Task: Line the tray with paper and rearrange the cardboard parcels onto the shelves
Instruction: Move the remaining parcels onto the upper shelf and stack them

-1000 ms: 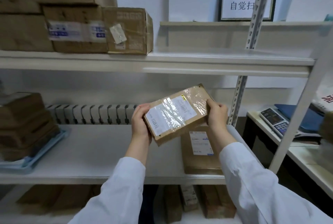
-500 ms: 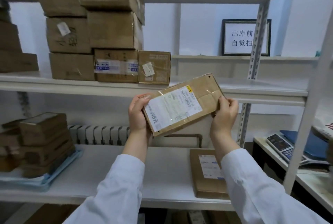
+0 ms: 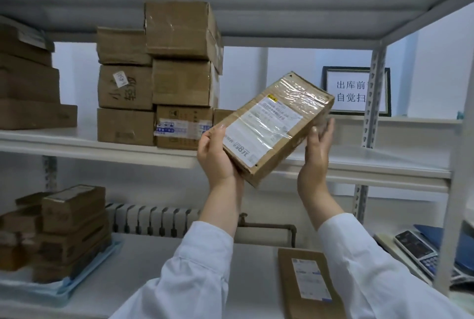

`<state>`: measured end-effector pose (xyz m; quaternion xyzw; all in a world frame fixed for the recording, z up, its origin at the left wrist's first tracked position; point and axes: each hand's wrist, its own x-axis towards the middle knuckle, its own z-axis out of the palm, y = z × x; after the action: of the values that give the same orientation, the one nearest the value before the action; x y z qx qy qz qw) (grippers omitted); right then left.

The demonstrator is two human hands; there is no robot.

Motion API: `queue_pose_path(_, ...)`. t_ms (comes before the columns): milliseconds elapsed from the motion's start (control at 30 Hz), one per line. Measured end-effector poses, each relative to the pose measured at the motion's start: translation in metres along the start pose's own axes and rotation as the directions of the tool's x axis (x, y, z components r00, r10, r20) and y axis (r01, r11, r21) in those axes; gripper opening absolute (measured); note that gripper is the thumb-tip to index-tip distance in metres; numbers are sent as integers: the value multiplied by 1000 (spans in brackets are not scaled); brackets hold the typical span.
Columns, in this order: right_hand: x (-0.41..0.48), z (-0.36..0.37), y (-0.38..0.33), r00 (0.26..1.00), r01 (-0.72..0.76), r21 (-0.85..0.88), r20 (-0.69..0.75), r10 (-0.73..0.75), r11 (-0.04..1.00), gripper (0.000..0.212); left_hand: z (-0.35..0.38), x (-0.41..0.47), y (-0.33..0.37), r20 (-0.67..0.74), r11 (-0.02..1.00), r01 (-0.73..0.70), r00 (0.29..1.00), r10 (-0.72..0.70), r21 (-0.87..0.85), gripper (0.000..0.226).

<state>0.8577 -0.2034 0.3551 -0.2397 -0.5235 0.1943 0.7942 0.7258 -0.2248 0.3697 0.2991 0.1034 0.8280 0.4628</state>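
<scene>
Currently the left grip (image 3: 218, 158) holds the flat parcel (image 3: 275, 123) at its lower left corner. The thumb lies up the front along the edge, the fingers wrap behind, and the palm sits under the corner. Right grip (image 3: 316, 162): fingers straight, slightly blurred, laid against the parcel's lower right long side. The thumb tip touches that side too. The fingers do not curl round it as far as can be seen. Both arms are raised, in white sleeves (image 3: 197, 275).

Parcel: thin brown cardboard, tilted with its far end up and to the right. A white printed label under glossy clear tape faces the camera. It rests on nothing. It is held in the air before the front edge of the middle shelf (image 3: 372, 164), toward that shelf's right half.

Middle shelf, left of the parcel: stack of boxes (image 3: 179, 82), three high, the lowest with blue-and-white tape. Its right end is hidden behind the parcel. A second stack (image 3: 28, 92) sits at the shelf's left edge.

Lower shelf (image 3: 133, 267): a second flat parcel (image 3: 305, 285), label up, lies near the front right corner. A blue tray (image 3: 87, 280) at the left edge carries small stacked parcels (image 3: 73, 223). Whether paper lies under them, cannot tell.

Behind: a radiator (image 3: 154, 218), and a framed sign (image 3: 355, 92) partly hidden by the upright post (image 3: 374, 87). A counter (image 3: 386, 244) to the right carries a keypad device (image 3: 415, 249).
</scene>
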Motion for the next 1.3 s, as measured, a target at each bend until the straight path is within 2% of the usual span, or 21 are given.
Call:
queue_pose_path(67,3,7,-3,991,70,-27,118,-67,997,69,16,4,5,-23,1000,-18,1000,18,-11,6)
queue_pose_path(133,8,14,-8,969,81,-6,234,-78,997,68,31,9,9,-55,999,-44,998,44,-10,6)
queue_pose_path(267,22,26,-7,906,94,-70,420,-56,993,97,52,19,15,-123,997,-70,990,75,39,12)
queue_pose_path(333,30,35,-5,886,76,-118,463,-12,990,115,57,23,15,-126,994,-58,990,70,97,28)
queue_pose_path(433,42,43,0,891,52,-133,454,15,990,123,56,32,14,-86,994,-30,996,39,102,46)
queue_pose_path(533,52,48,0,909,22,-101,416,23,995,114,52,38,14,-26,999,32,999,-33,-35,34)
queue_pose_path(600,59,53,0,926,33,-77,377,-1,997,101,49,45,14,-27,1000,-13,1000,14,23,35)
queue_pose_path(733,67,61,4,959,10,-112,284,22,994,91,47,51,13,11,968,-94,995,94,233,40)
queue_pose_path(800,70,64,6,963,-8,-120,265,40,993,74,45,56,12,30,953,-126,992,122,275,40)
queue_pose_path(933,78,65,9,939,-42,-81,338,67,996,49,41,72,7,53,911,-171,985,163,375,32)
queue_pose_path(1033,84,64,18,893,-66,-80,441,94,995,44,39,84,2,52,863,-180,983,176,473,37)
queue_pose_path(1100,86,64,22,876,-73,-132,466,126,989,49,39,89,0,26,841,-163,984,175,517,40)
queue_pose_path(1167,88,64,26,887,-89,-171,434,157,981,59,37,93,-2,14,829,-162,983,183,536,43)
queue_pose_path(1300,93,64,29,940,-112,-226,291,177,968,51,37,93,-7,-23,831,-160,979,203,532,44)
